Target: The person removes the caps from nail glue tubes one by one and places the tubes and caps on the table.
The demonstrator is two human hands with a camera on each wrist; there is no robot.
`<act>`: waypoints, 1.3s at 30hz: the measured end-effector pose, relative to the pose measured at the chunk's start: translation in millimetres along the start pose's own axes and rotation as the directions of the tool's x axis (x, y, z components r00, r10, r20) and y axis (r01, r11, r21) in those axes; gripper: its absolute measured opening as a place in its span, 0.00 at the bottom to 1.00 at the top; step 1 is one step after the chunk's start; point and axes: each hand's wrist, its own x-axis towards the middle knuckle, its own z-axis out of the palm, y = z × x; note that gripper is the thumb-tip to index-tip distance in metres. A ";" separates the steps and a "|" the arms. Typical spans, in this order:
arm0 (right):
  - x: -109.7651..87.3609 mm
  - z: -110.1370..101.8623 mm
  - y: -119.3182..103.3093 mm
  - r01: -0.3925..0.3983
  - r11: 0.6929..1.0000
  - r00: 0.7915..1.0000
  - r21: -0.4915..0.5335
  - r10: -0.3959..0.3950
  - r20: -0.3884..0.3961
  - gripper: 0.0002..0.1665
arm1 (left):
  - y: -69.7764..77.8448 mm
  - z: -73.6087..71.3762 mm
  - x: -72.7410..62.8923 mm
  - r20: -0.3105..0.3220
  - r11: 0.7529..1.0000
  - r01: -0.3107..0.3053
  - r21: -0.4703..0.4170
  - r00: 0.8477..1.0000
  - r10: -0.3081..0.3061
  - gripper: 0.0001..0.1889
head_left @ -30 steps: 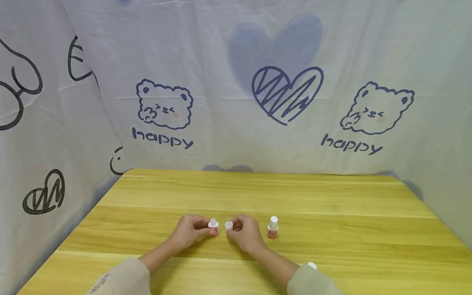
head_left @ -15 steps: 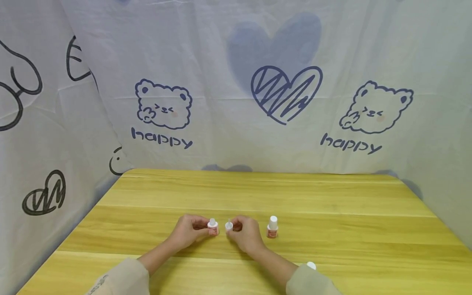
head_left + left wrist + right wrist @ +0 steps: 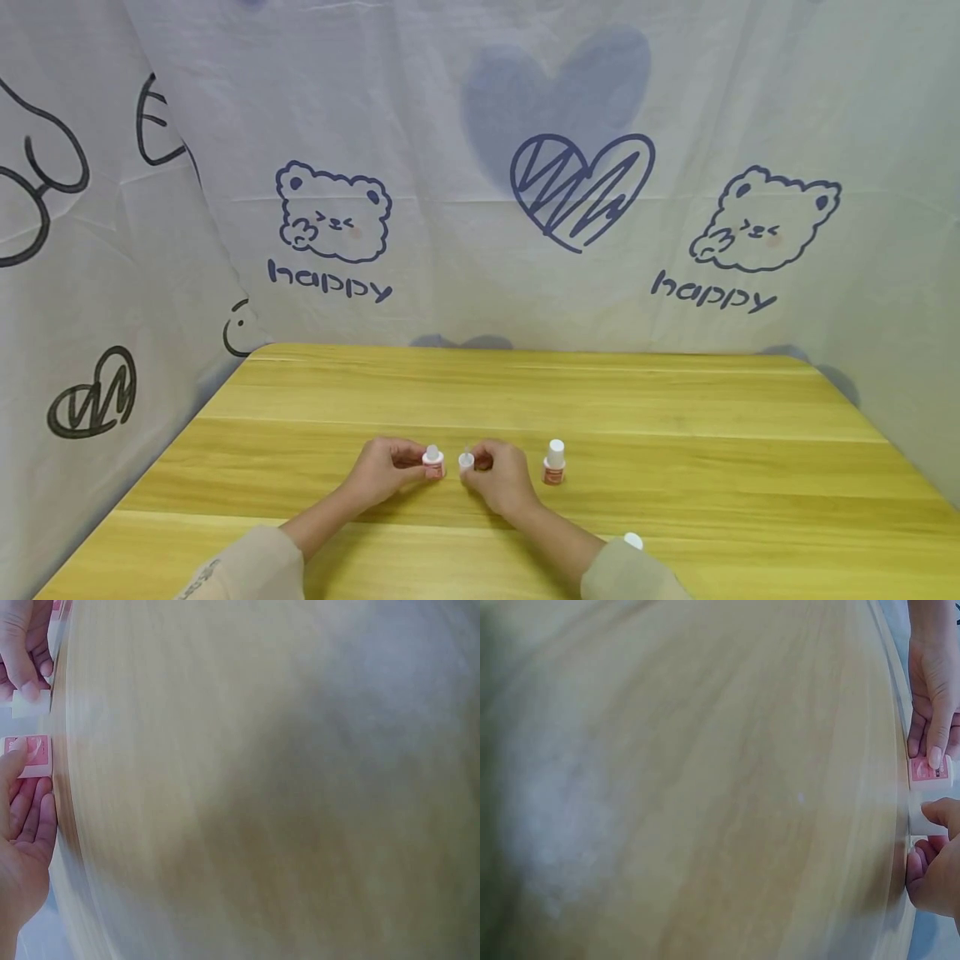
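My left hand point(image 3: 384, 472) holds a small white bottle point(image 3: 432, 463) with a red label between thumb and fingers. The bottle stands upright on the table, its pale nozzle uncovered. Just to the right, my right hand point(image 3: 502, 477) pinches a white cap point(image 3: 466, 462) whose open end faces up, with a thin pin showing inside it. A small gap separates cap and bottle. In the left wrist view the thumb lies over the red label point(image 3: 37, 752). The right wrist view has the right thumb against the white cap point(image 3: 924, 817).
A second bottle point(image 3: 554, 463) with its white cap on stands upright right of my right hand. Beside the right sleeve another white cap top point(image 3: 633, 541) shows, mostly hidden by the sleeve. The wooden table point(image 3: 675, 400) meets a printed cloth point(image 3: 465, 275) at the back.
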 end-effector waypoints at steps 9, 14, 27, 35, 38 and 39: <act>0.2 -0.3 0.9 0.005 1.000 1.000 0.017 -0.005 0.006 0.07 | 1.2 0.1 -0.1 -0.002 1.000 0.010 -0.002 1.000 -0.010 0.14; 0.7 0.1 1.7 0.014 1.000 1.000 0.007 -0.015 0.005 0.07 | 0.8 -0.3 -0.2 0.005 1.000 0.000 -0.006 1.000 0.000 0.14; 1.0 0.8 2.3 0.032 0.999 0.999 -0.026 -0.032 0.007 0.07 | -1.7 0.7 -0.7 -0.002 1.000 -0.014 -0.012 1.000 0.014 0.14; -0.3 -0.5 0.5 0.028 0.999 0.999 -0.031 -0.028 0.019 0.08 | -3.6 1.9 -1.1 -0.002 1.000 -0.005 -0.001 1.000 0.005 0.14; -0.8 -1.0 -0.3 0.030 0.999 0.999 -0.032 -0.029 0.021 0.09 | -4.0 1.7 -1.7 0.004 1.000 -0.020 -0.004 1.000 0.020 0.15; -1.0 -1.4 -0.7 0.029 0.999 0.999 -0.032 -0.028 0.023 0.09 | -3.8 1.5 -2.1 0.006 1.000 -0.025 -0.007 1.000 0.026 0.15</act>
